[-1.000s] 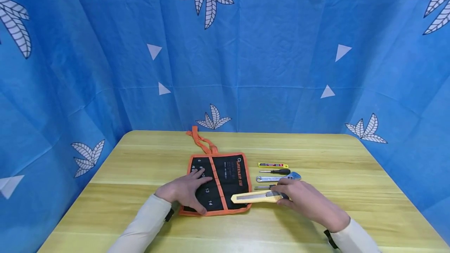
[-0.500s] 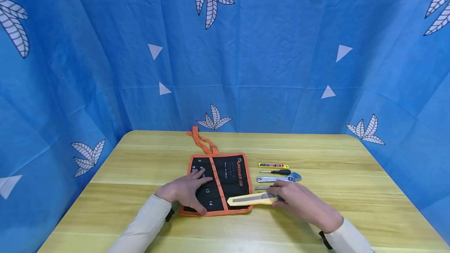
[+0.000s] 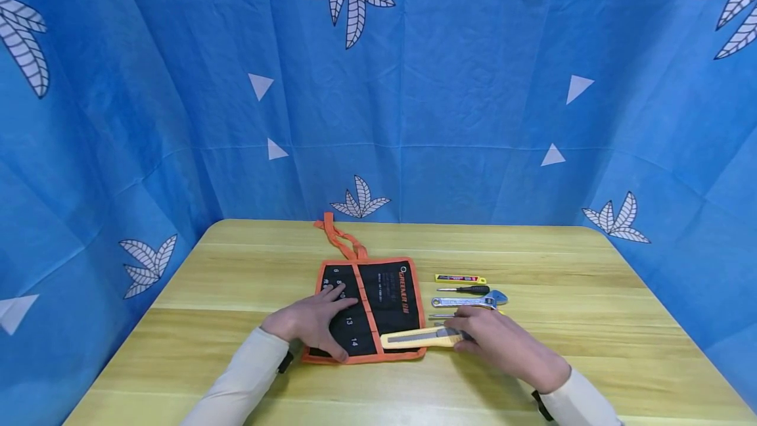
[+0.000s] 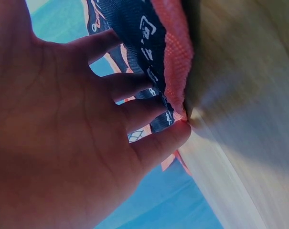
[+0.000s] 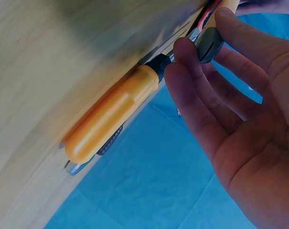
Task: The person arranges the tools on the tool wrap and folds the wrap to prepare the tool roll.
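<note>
A black tool pouch with orange trim and numbered pockets lies flat on the table. My left hand rests on its left side with fingers spread; the left wrist view shows the fingertips on the dark cloth and its orange edge. In my right hand is a yellow utility knife, pinched at its dark rear end between thumb and fingers. The knife's front end lies over the pouch's lower right pocket, its tip at the orange dividing strip. Just below my right fingers, a yellow-handled screwdriver shows in the right wrist view.
Right of the pouch, in a column, lie a yellow blade case, a black-handled screwdriver and an adjustable wrench. Orange ties stretch from the pouch's far edge. A blue curtain hangs behind the wooden table.
My right hand has moved a little left, sliding the utility knife farther over the pouch toward the dividing strip. My left hand has stayed in place.
</note>
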`<state>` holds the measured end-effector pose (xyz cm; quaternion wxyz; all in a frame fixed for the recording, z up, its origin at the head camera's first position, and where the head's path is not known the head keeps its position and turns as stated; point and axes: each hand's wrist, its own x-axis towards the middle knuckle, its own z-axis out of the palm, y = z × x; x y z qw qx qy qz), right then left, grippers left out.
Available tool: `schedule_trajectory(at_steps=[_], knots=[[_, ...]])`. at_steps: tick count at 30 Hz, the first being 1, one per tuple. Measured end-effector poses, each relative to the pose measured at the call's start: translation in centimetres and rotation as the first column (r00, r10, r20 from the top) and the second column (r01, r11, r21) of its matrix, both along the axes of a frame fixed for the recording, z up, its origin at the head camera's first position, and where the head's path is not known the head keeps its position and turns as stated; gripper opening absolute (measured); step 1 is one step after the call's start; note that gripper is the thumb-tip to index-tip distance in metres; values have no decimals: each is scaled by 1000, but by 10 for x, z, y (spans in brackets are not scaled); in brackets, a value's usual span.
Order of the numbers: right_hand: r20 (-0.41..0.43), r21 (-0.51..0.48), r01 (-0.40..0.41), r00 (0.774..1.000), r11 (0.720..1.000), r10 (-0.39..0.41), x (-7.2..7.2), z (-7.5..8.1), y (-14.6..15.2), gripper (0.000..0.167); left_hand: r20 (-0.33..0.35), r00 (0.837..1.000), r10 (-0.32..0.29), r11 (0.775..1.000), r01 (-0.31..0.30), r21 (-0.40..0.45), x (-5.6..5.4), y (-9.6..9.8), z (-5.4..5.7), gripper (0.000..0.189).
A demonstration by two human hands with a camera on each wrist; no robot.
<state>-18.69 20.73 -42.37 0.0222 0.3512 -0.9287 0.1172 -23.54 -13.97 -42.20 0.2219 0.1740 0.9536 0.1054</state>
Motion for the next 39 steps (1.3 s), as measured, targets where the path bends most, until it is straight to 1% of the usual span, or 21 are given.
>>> schedule_trajectory(at_steps=[7, 11, 21, 29, 32, 39], knots=[[19, -8, 13, 1000, 1000, -12, 0, -1, -3, 32, 0, 1000, -22, 1000, 22, 0, 0, -2, 0, 104], [31, -9, 17, 999, 1000, -17, 0, -2, -6, 32, -3, 1000, -24, 1000, 24, -8, 0, -2, 0, 105], [27, -4, 10, 1000, 1000, -10, 0, -4, -12, 33, -10, 999, -33, 999, 32, -16, 1, -2, -1, 108], [61, 13, 24, 998, 1000, -25, -1, -3, -18, 28, -14, 999, -39, 999, 39, -11, 0, -3, -2, 108], [53, 16, 17, 998, 1000, -18, -1, -3, -19, 27, -16, 999, -44, 999, 44, -10, 0, -3, -1, 108], [15, 12, -9, 1000, 1000, 9, -2, -4, -22, 26, -18, 999, -29, 999, 29, -18, 1, -1, -1, 108]])
